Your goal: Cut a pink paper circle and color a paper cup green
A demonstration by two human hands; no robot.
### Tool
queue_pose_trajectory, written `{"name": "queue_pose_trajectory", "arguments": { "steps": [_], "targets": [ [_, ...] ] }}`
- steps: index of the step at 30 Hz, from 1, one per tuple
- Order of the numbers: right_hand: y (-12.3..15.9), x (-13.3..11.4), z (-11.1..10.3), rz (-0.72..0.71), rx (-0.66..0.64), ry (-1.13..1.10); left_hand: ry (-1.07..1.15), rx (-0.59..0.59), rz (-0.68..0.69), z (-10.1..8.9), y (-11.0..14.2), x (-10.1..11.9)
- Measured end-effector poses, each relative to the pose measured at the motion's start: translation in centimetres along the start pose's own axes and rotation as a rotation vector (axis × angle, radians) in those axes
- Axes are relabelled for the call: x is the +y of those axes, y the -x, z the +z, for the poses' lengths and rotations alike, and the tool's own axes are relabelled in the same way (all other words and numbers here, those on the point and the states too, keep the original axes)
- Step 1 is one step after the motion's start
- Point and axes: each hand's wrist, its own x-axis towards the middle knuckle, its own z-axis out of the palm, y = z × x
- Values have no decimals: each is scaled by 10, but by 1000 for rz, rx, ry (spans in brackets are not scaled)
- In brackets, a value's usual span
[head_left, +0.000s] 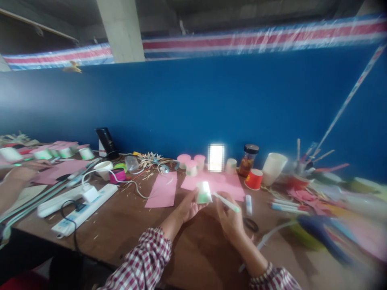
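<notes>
Our left hand (191, 207) holds a cup (203, 193), right hand (231, 221) grips a marker (227, 202). Cup's probably light, kinda squishy, so we'd pinch it gently near the rim.

Left hand (191, 206) holds cup (204, 193); right hand (229, 215) grips marker (227, 202)

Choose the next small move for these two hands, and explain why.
Probably bring the pen in the right hand gently to the side of the cup. The left hand holds the cup, the pen's near end points at it, and a small gap seems to lie between them. Green on the cup, like the pen's far end, hints at colouring.
</notes>
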Motion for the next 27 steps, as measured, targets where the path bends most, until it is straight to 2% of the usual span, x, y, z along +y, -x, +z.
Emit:
{"name": "queue_pose_trajectory", "arguments": {
  "steps": [8,12,21,24,27],
  "targets": [
    [-2,3,-1,37,31,40,-15,-45,-46,0,-1,1],
    [-6,-3,-3,95,72,-31,-11,-60,-88,0,-2,2],
    [-48,-13,-8,168,191,-169,-4,-11,-157,6,-11,9],
    [-46,-8,1,182,209,-196,10,-15,-156,4,-10,8],
    [-31,-3,10,185,169,-212,-13,-50,-161,3,-8,5]
  ]
}}
